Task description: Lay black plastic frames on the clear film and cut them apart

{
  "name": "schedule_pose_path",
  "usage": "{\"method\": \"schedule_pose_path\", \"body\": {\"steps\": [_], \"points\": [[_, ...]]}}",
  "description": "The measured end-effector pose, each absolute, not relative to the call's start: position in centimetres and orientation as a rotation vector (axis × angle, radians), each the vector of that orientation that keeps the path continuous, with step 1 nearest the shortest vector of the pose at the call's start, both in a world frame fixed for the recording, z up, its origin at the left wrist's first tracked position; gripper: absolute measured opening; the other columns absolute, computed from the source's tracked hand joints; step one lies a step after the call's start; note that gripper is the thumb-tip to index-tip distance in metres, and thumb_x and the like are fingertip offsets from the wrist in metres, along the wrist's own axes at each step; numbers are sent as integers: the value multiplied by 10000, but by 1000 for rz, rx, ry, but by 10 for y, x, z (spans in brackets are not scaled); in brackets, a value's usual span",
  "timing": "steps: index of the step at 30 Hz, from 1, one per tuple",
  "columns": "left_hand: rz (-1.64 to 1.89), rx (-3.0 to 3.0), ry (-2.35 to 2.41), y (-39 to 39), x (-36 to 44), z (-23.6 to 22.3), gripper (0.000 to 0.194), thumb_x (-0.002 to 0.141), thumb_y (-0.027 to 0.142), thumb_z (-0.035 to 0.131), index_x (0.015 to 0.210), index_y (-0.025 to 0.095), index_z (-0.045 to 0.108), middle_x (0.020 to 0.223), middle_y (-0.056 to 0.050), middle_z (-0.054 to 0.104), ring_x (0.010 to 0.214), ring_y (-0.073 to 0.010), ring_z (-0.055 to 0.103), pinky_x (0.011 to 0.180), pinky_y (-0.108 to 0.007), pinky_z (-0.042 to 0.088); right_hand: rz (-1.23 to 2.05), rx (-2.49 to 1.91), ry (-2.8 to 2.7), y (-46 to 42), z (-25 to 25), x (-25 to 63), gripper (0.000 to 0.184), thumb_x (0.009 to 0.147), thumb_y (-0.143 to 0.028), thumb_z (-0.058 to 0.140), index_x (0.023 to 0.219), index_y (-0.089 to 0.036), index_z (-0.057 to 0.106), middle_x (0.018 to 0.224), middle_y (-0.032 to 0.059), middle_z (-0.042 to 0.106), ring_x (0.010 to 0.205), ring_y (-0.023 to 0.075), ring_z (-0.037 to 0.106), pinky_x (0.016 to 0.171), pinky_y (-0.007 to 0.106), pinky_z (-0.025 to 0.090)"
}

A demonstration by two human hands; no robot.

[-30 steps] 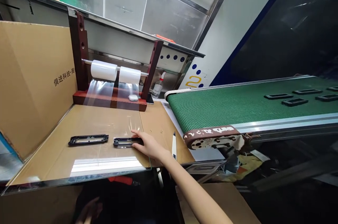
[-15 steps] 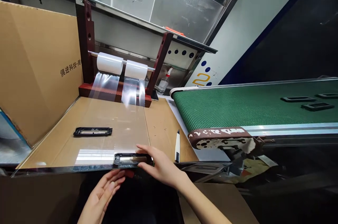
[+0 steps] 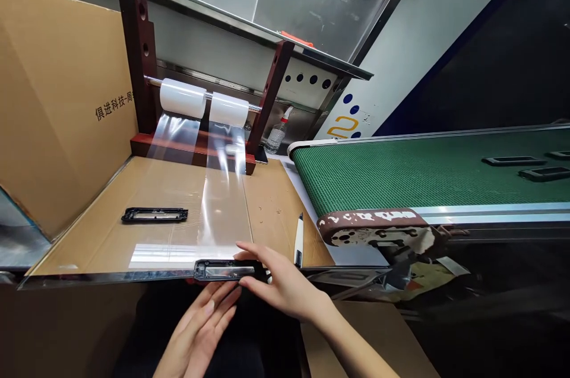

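Note:
A long black plastic frame (image 3: pixel 225 271) with a pale, glossy strip along its middle lies over the front edge of the table. My right hand (image 3: pixel 285 283) grips its right end between thumb and fingers. Just below this frame is my left hand (image 3: pixel 202 327), its fingers stretched out and close to the frame's underside; I cannot tell whether they touch it. A similar black frame (image 3: pixel 155 215) rests farther back on the cardboard. Two rolls of clear film (image 3: pixel 182 98) hang on a metal rod, and their strips run down over the work surface.
A white-handled cutter (image 3: pixel 298 240) lies right of the film on the cardboard sheet (image 3: pixel 269 194). A tall carton (image 3: pixel 66 87) stands at left. The green conveyor belt (image 3: pixel 392 173) carries several black frames. Behind the stand is a spray bottle (image 3: pixel 276 136).
My left hand has moved right and up toward the held frame. My right hand and its frame have shifted slightly right. The whole view has tilted a little, and the belt's frames appear farther right.

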State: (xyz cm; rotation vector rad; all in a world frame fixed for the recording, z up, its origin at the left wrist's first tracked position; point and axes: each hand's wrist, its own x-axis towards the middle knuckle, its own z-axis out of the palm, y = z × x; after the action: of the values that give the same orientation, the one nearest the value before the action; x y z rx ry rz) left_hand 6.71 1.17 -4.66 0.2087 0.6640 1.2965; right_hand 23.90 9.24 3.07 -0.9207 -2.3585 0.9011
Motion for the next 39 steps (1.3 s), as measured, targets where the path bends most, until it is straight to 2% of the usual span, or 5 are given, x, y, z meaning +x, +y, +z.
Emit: {"method": "schedule_pose_path", "body": {"steps": [3,8,19,23,39], "points": [[1391,176,588,19,72,-42,368,654,388,814,1005,303,741,1170,-48,704,1194,-266,573,1003,-332,474,868,-933,-2363,93,35,240,569,852,-179,638,1373,-253,421,1209,75,643,1133,204,601,995,399,475],[1553,145,674,25,65,-43,312,700,309,806,998,273,720,971,-11,753,895,-158,691,884,-232,543,832,-920,-2362,94,38,241,588,848,-180,647,1381,-263,413,1193,61,653,1123,197,605,997,385,472],[1630,131,834,24,54,-41,330,569,322,885,805,197,692,830,1,732,808,-174,703,822,-232,574,862,-883,-2290,90,25,233,560,838,-172,651,1349,-257,437,1177,61,655,1099,190,615,992,378,469],[1629,153,905,21,47,-41,320,581,359,874,717,169,654,946,-50,742,912,-204,697,847,-220,557,829,-923,-2149,88,29,234,490,852,-172,621,1305,-264,457,1146,50,661,1068,179,627,971,365,489],[1670,239,928,16,41,-37,279,639,364,835,760,192,651,912,-16,732,912,-175,675,875,-222,540,541,-791,-2390,82,42,213,471,873,-172,582,1309,-248,423,1159,87,624,1080,215,601,924,381,515]]}}
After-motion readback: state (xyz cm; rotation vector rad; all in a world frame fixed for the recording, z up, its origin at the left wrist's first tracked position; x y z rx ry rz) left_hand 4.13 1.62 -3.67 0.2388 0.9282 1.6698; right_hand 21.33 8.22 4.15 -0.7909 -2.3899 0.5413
